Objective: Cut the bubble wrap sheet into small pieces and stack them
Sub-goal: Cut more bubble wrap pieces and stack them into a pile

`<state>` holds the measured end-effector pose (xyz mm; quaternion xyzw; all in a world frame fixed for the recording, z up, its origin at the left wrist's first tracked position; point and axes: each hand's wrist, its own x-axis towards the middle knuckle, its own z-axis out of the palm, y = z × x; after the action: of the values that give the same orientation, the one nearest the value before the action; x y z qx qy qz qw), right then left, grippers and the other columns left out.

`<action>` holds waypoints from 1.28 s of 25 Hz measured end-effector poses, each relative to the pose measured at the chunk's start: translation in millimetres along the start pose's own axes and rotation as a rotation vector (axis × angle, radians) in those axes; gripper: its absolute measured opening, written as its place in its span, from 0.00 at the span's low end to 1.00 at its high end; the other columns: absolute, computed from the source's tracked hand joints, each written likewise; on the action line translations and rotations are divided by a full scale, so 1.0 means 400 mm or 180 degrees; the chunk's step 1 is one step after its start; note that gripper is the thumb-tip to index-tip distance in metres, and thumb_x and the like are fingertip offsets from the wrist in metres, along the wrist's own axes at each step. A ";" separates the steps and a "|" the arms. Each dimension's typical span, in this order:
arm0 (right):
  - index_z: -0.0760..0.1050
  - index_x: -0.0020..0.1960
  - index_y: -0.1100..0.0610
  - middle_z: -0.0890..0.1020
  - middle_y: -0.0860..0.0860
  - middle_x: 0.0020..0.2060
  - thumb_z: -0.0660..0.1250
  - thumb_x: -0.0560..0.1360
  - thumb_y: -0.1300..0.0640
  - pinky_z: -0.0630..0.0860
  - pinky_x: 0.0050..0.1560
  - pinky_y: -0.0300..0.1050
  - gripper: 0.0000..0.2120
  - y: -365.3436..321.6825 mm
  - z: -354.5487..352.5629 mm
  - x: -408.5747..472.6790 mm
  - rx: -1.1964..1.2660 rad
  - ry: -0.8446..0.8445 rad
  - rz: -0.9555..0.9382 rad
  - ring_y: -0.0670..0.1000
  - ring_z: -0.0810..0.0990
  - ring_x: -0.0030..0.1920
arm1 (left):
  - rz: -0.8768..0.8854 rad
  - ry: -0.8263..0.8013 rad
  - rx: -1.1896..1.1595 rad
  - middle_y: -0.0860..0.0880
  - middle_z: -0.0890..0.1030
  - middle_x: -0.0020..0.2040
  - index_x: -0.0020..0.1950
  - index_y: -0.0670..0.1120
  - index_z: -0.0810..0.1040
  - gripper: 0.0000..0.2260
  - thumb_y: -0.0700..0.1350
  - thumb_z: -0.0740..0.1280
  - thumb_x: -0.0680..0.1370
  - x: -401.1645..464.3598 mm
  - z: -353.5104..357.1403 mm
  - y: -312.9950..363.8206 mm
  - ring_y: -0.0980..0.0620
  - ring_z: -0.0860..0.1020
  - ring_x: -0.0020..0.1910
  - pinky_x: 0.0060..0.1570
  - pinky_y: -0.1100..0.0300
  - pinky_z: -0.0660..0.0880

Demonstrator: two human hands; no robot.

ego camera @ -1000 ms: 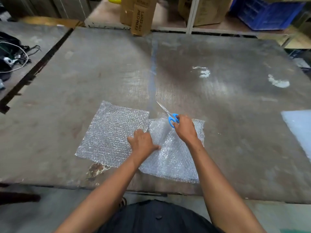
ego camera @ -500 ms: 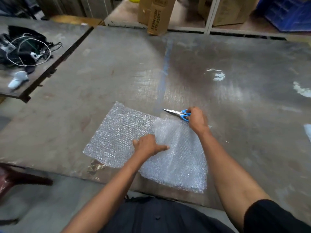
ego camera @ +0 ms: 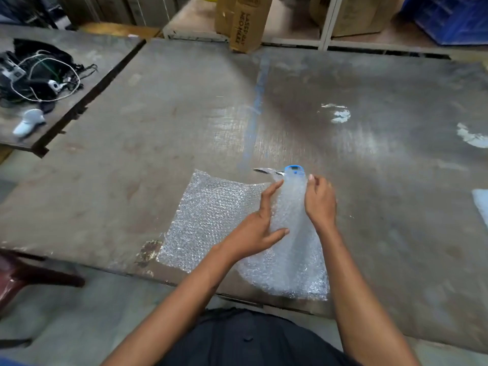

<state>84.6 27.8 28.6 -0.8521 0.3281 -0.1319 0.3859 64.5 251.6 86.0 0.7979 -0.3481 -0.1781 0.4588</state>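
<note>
A clear bubble wrap sheet (ego camera: 211,220) is seen lying flat on the worn grey-brown table (ego camera: 158,128), near its front edge. A second clear bubble wrap piece (ego camera: 290,247) beside it is gathered upward into a ridge between the two hands. The left hand (ego camera: 260,228) is laid against the left side of that ridge with fingers straight. The right hand (ego camera: 319,202) is set against the right side, its fingers curled onto the wrap. Blue-handled metal scissors (ego camera: 286,171) are seen lying on the table just beyond the ridge, partly covered by it. A tall brown cardboard box (ego camera: 247,25) stands at the table's far edge; its contents cannot be seen. A blue plastic crate (ego camera: 449,17) is visible on the shelf behind, its contents unclear.
</note>
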 end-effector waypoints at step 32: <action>0.80 0.64 0.60 0.88 0.57 0.56 0.80 0.75 0.57 0.85 0.54 0.51 0.20 0.025 -0.125 -0.351 0.2303 -0.1003 0.1056 0.60 0.88 0.57 | -0.2098 -0.0241 -0.2812 0.42 0.84 0.59 0.66 0.43 0.78 0.15 0.41 0.72 0.79 -0.101 -0.183 -0.174 0.43 0.84 0.55 0.53 0.52 0.82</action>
<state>-49.2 87.1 58.7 -0.6072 0.3304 -0.0428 0.7213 107.9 348.6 62.7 0.5892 0.0116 -0.4699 0.6571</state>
